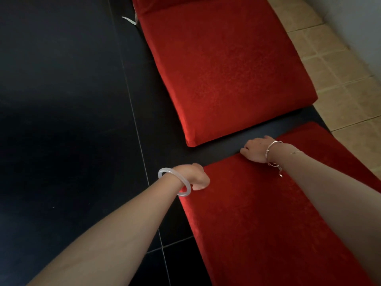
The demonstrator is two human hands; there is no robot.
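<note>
A red velvet seat cushion (268, 219) lies on a black bench surface (216, 150), close to me. My left hand (194, 176) grips its far left corner, fingers curled over the edge and hidden beneath. Gripping the same far edge further right is my right hand (254, 149), fingers wrapped over the rim. A white bangle sits on my left wrist, a thin silver bracelet on my right. A second red cushion (224, 67) lies beyond, apart from the near one by a strip of black surface.
A third red cushion (185, 3) shows at the top edge. The black surface (61, 100) stretches wide to the left. A white strap (131, 20) pokes out beside the far cushion. Beige floor tiles (340, 83) and a pale wall run along the right.
</note>
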